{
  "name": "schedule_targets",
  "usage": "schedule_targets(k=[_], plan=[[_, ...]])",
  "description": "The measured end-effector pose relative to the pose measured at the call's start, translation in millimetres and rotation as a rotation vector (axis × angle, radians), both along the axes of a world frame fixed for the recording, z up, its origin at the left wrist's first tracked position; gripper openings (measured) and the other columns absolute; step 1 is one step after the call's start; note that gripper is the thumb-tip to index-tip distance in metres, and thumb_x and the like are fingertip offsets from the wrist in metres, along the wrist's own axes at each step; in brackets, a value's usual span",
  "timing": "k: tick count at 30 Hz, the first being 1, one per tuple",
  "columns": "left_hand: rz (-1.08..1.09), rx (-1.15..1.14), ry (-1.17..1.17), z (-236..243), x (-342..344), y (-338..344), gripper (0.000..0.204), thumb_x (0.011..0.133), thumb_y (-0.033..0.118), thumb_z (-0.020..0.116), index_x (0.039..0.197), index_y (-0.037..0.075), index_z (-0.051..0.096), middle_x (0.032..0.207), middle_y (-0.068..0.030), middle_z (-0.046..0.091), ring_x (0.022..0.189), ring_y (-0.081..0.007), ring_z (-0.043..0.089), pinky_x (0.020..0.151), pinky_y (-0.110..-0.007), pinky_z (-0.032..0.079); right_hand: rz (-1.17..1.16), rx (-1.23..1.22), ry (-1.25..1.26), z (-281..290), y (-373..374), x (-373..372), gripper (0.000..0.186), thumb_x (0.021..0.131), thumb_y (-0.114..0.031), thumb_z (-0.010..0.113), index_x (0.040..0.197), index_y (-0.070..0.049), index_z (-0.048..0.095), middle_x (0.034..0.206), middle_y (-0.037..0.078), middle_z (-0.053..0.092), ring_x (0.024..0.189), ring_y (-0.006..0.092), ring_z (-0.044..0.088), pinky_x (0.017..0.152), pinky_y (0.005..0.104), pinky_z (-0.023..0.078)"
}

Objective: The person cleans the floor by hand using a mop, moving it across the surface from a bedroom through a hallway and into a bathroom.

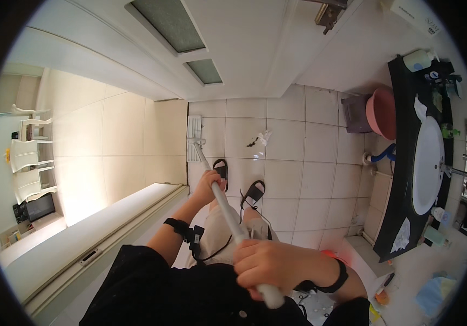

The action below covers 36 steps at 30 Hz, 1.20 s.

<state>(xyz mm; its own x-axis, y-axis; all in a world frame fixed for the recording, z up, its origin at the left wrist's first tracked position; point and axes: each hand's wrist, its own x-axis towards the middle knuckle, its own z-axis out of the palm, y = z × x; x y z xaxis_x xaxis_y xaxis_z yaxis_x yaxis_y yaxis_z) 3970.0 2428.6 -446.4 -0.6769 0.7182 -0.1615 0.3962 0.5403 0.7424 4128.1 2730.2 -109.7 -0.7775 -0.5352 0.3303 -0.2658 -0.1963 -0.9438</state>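
A flat mop (227,211) slants across my body, its pale pole running from near my waist to a striped head on the tiles by the doorway. My left hand (210,186) wraps around the pole partway down. Higher up, close to the pole's end, my right hand (265,263) is closed around it. The striped mop head (194,124) lies flat against the threshold edge. To its right, a crumpled white tissue (265,137) and a dark clump (252,143) lie on the floor, apart from the mop.
A white door (244,49) stands ahead, with a doorway to a beige-tiled room at left. On the right are a black counter (402,157) with a white basin (428,163), a pink tub (381,114) and a grey stool (356,115). My sandalled feet are beside the mop pole.
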Motion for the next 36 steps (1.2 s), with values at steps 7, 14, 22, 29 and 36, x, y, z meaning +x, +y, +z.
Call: schedule_targets(k=[7, 14, 22, 29, 36], plan=[[0.024, -0.059, -0.038, 23.7, 103.2, -65.0, 0.034, 0.093, 0.021, 0.095, 0.081, 0.01, 0.065, 0.09, -0.0112, 0.067, 0.099, -0.0402, 0.064, 0.09, -0.05, 0.055, 0.061, -0.044, -0.04, 20.0, -14.4, 75.7, 0.022, 0.078, -0.017, 0.088, 0.083, -0.008, 0.069, 0.089, 0.008, 0.071, 0.101, 0.0324, 0.071, 0.108, 0.0463, 0.056], [-0.142, -0.101, -0.183, 66.9, 132.5, -70.7, 0.03, 0.09, 0.024, 0.095, 0.085, 0.01, 0.069, 0.093, -0.0123, 0.07, 0.1, -0.0414, 0.066, 0.094, -0.051, 0.056, 0.091, 0.036, -0.082, 99.8, -28.1, 94.5, 0.021, 0.081, -0.014, 0.086, 0.086, -0.007, 0.067, 0.093, 0.008, 0.071, 0.101, 0.0345, 0.071, 0.108, 0.0473, 0.057], [-0.416, 0.154, -0.147, 42.7, 142.5, -113.5, 0.02, 0.082, 0.017, 0.086, 0.1, 0.01, 0.08, 0.107, -0.0115, 0.077, 0.114, -0.0408, 0.069, 0.101, -0.05, 0.06, -0.213, 0.334, -0.064, 182.2, -178.6, 57.1, 0.019, 0.084, 0.005, 0.08, 0.08, -0.007, 0.065, 0.086, 0.013, 0.071, 0.082, 0.0335, 0.074, 0.09, 0.0537, 0.064], [-0.365, 0.095, -0.254, 140.8, 119.7, -249.2, 0.017, 0.094, 0.024, 0.085, 0.099, 0.009, 0.082, 0.105, -0.0112, 0.08, 0.118, -0.0385, 0.071, 0.098, -0.051, 0.063, -0.423, 0.113, 0.041, 203.8, -357.2, 53.4, 0.025, 0.086, 0.001, 0.08, 0.071, -0.011, 0.063, 0.068, 0.006, 0.065, 0.062, 0.0286, 0.069, 0.075, 0.0503, 0.065], [-0.101, 0.136, -0.074, 97.6, 29.5, -366.6, 0.03, 0.101, 0.03, 0.089, 0.091, 0.007, 0.072, 0.097, -0.0141, 0.072, 0.107, -0.0409, 0.069, 0.094, -0.051, 0.059, -0.666, 0.184, -0.215, 115.7, -451.3, 70.7, 0.026, 0.085, -0.002, 0.083, 0.073, -0.01, 0.062, 0.078, 0.007, 0.069, 0.08, 0.0285, 0.073, 0.087, 0.0503, 0.061]])
